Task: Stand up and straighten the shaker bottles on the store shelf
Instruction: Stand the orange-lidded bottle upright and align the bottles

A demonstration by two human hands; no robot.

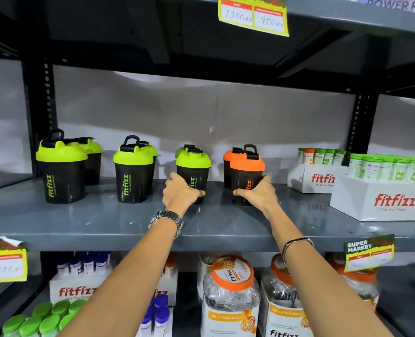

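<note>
Black shaker bottles stand upright in pairs on the grey shelf. Two green-lidded pairs sit at the left and centre-left. My left hand grips the base of a green-lidded shaker in the middle, with another green lid just behind it. My right hand wraps around the lower part of an orange-lidded shaker, which has a second orange one close behind on its left.
White fitfizz boxes full of green-capped tubes stand at the right of the shelf. Yellow price tags hang from the shelf edges. The shelf below holds clear jars with orange lids and more boxes of tubes.
</note>
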